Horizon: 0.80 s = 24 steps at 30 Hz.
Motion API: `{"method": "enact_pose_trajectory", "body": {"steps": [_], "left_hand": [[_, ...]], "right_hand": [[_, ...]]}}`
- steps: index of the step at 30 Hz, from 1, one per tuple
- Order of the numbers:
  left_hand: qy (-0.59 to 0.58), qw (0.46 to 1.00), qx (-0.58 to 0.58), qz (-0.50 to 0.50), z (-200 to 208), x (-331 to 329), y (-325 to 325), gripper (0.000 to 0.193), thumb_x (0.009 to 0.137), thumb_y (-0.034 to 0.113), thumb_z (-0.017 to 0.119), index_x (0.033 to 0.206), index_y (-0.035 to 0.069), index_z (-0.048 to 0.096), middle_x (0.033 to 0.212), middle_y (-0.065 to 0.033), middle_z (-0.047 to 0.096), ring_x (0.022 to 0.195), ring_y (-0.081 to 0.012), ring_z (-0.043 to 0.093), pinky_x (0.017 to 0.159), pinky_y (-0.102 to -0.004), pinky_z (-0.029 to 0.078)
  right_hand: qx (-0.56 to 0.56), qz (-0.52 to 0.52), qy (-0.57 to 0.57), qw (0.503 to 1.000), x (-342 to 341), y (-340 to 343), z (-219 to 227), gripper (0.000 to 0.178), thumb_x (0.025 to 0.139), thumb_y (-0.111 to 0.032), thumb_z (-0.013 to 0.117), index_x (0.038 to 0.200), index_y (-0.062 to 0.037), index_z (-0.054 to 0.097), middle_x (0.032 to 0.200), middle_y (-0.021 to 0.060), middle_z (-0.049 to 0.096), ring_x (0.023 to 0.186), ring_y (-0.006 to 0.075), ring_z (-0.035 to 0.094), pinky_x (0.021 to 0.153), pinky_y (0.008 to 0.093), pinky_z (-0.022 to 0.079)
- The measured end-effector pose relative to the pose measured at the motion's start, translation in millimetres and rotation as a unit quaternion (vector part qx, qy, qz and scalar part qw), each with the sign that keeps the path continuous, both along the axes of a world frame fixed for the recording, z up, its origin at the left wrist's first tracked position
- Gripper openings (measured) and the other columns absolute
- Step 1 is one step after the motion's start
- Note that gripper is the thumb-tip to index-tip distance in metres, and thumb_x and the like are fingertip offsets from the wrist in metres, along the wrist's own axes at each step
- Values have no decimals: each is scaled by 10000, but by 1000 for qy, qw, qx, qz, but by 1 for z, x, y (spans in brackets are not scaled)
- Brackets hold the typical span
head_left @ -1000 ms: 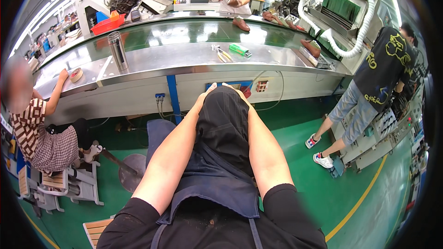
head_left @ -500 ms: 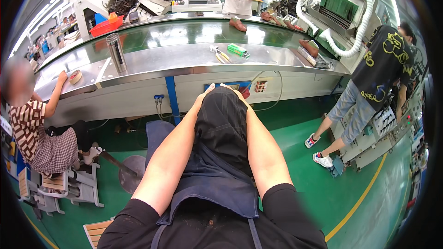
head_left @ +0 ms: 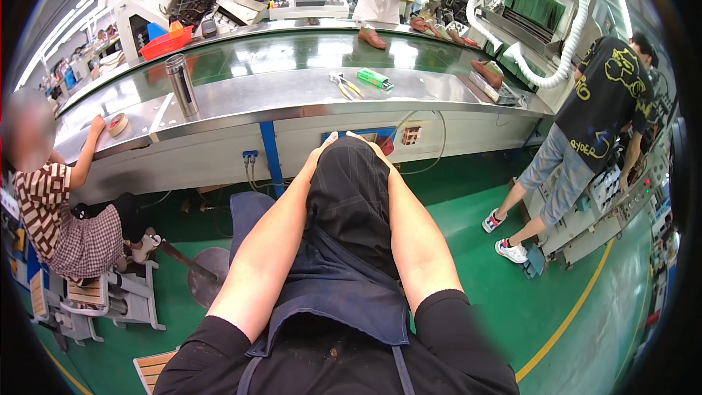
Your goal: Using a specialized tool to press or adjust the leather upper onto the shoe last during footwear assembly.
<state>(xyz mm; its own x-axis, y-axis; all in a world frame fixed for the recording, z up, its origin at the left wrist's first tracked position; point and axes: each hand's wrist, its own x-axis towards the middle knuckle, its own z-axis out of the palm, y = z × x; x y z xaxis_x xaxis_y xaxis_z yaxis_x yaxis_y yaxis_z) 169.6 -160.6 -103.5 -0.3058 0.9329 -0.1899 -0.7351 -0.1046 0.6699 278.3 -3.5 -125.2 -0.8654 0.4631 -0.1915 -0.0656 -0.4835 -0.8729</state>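
My left hand [head_left: 316, 157] rests against the far side of my black-trousered knees [head_left: 347, 175]. My right hand [head_left: 381, 152] lies against the other side of them. Most of the fingers are hidden behind the knees, and I see nothing held. Beyond the knees, a steel ledge [head_left: 278, 99] carries yellow-handled pliers [head_left: 345, 86] and a green box [head_left: 374, 78]. A brown shoe [head_left: 372, 38] stands on the green conveyor belt [head_left: 292, 51] behind them.
A steel cylinder [head_left: 181, 85] stands on the ledge at left, near a tape roll [head_left: 117, 124] and a seated person. Another brown shoe [head_left: 488, 72] lies at right. A person across the belt holds shoes; another works at a machine on the right.
The person across the belt has turned the shoes in their hands. The person on the right has shifted posture slightly. My hands stay at my knees.
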Motion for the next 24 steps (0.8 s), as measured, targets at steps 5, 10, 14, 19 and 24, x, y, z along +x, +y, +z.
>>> {"method": "enact_pose_trajectory", "body": {"steps": [5, 10, 14, 19, 24], "left_hand": [[-4, 1000, 10, -8, -5, -4, 6, 495, 1029, 436, 666, 1162, -40, 703, 1115, -126, 758, 968, -223, 710, 910, -332, 578], [6, 1000, -5, -13, 6, 12, 6, 512, 1024, 446, 670, 1173, -44, 699, 1123, -134, 756, 971, -233, 712, 912, -340, 581], [16, 1000, -4, 10, 11, 12, 1, 518, 1028, 450, 662, 1177, -45, 697, 1151, -143, 749, 1000, -245, 709, 932, -350, 576], [29, 999, -19, 25, 22, 24, -6, 520, 1028, 456, 659, 1187, -38, 698, 1168, -142, 745, 1019, -246, 706, 942, -348, 571], [51, 996, -35, 57, 25, 21, -10, 529, 1031, 463, 653, 1199, -37, 696, 1170, -139, 745, 1025, -244, 706, 950, -346, 568]], "right_hand": [[547, -5, 51, 836, 2, 20, -23, 484, 1029, -208, 638, 1480, -66, 538, 1288, 112, 704, 1134, 202, 667, 1066, 316, 486], [279, 29, 19, 960, 0, 41, -37, 528, 1035, -120, 593, 1544, -84, 455, 1361, 121, 666, 1203, 196, 640, 1110, 313, 457], [487, 36, 75, 869, -7, 42, -43, 473, 1055, -119, 563, 1520, -71, 490, 1372, 110, 656, 1203, 178, 632, 1104, 296, 457], [221, 17, 52, 974, -3, 29, -28, 412, 1059, -257, 598, 1415, -51, 603, 1284, 94, 703, 1146, 169, 653, 1056, 300, 485], [55, 3, 3, 998, -3, 9, -4, 443, 1042, -392, 627, 1290, -31, 695, 1177, 75, 742, 1076, 161, 672, 1000, 300, 508]]}}
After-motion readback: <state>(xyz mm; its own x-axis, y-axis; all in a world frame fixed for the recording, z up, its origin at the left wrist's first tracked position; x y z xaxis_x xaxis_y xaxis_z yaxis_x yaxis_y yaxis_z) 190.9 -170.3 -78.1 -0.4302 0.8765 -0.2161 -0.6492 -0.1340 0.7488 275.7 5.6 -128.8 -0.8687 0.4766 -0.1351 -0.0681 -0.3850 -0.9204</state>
